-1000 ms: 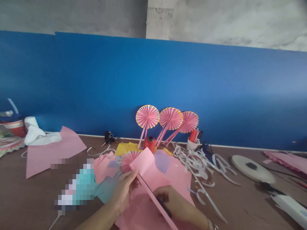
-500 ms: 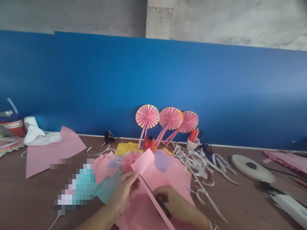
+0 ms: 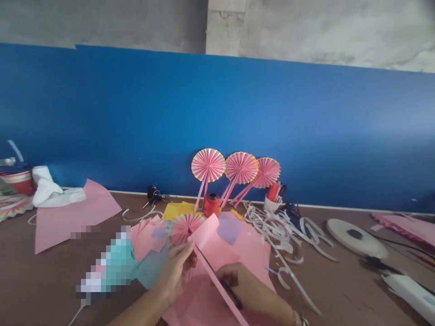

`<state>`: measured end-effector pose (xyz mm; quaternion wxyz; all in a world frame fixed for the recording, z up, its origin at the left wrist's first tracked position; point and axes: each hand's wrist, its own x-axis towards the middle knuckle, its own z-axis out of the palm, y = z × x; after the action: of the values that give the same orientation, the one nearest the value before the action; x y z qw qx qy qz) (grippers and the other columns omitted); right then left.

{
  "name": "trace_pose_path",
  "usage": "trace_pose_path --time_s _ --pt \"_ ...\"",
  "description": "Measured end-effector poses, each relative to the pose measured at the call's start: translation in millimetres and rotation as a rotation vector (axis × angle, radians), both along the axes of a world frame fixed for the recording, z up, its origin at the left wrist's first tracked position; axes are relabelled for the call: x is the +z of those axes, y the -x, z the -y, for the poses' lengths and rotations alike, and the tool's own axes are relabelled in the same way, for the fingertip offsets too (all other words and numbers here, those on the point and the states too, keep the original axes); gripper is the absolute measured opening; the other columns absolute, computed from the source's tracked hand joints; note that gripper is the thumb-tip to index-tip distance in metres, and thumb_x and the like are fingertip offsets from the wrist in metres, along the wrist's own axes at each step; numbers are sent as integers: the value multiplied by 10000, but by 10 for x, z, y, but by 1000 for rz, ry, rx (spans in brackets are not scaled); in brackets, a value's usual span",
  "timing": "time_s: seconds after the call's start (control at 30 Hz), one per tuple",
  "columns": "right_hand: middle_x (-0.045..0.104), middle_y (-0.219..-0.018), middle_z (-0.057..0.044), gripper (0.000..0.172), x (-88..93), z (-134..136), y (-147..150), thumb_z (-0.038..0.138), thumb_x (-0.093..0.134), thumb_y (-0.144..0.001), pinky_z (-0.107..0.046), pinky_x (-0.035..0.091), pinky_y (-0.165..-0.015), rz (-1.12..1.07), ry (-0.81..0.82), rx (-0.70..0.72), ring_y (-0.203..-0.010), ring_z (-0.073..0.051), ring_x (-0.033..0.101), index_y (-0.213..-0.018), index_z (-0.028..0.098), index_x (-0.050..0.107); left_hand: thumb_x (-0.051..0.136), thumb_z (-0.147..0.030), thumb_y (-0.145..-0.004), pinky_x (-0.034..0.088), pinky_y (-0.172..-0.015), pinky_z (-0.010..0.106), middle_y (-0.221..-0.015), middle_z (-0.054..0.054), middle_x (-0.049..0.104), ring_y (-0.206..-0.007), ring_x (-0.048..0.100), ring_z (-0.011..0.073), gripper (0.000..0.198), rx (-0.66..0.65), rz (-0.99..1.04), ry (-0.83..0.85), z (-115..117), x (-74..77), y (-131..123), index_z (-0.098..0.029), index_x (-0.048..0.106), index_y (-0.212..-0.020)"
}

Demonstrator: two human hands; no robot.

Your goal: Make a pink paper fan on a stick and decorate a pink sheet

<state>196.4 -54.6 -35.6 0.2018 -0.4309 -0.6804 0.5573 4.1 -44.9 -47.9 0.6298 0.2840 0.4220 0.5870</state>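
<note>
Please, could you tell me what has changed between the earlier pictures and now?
Only a little: the curled upper end of the pink paper has shifted slightly right and lower in the view. Nothing was newly grasped or released: the left hand still holds the paper, the right hand the black tool, probably scissors. The three pleated fans and white strips stayed in place.

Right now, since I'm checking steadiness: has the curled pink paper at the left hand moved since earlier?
Yes: the curled pink paper has shifted slightly rightward against the red, dark-topped cylinder.
</note>
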Motion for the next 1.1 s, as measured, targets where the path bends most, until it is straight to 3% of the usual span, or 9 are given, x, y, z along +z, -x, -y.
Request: trace_pose_path --time_s 0.9,1.1 --pt "540 -580 41 296 6 37 85 76 459 -575 -147 316 -438 -186 54 -12 -480 -49 387 -748 138 691 727 -543 -603 348 -492 197 -491 -15 526 -488 457 83 426 -86 -150 -8 34 -31 -69 -144 595 -534" --pt "490 -544 54 170 -3 37 83 118 532 -640 -155 281 -418 -160 58 -39 -443 -33 339 -750 116 662 651 -528 -689 345 -526 226 -485 4 541 -505 468 109 426 -129 -327 -62 45 -27 -58 -155 584 -495"
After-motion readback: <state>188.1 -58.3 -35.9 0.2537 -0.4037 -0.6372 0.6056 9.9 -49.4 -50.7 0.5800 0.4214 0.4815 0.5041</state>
